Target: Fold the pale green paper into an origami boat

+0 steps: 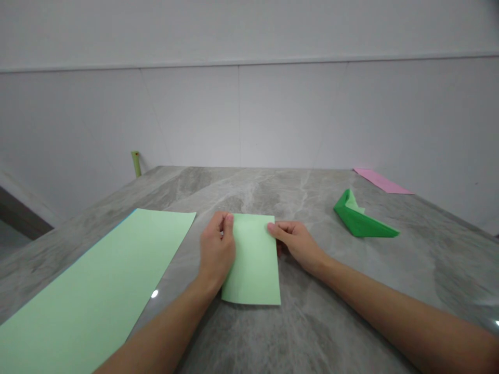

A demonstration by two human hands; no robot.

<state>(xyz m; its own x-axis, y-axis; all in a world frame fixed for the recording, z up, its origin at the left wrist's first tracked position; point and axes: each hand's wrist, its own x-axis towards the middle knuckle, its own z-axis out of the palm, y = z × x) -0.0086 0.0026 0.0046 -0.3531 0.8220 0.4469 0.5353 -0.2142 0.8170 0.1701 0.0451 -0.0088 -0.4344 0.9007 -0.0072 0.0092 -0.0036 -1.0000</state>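
A folded light green paper (254, 262) lies flat on the grey marble table (351, 291) in front of me. My left hand (215, 251) rests on its left edge, fingers curled and pinching the far left corner. My right hand (295, 243) pinches the far right corner, thumb and fingers pressed together on the paper's edge.
A large light green sheet (93, 291) lies at the left, over a blue one whose edge just shows. A dark green folded paper boat (360, 218) sits at the right, a pink sheet (380, 181) beyond it. A green object (136, 162) stands at the far left corner.
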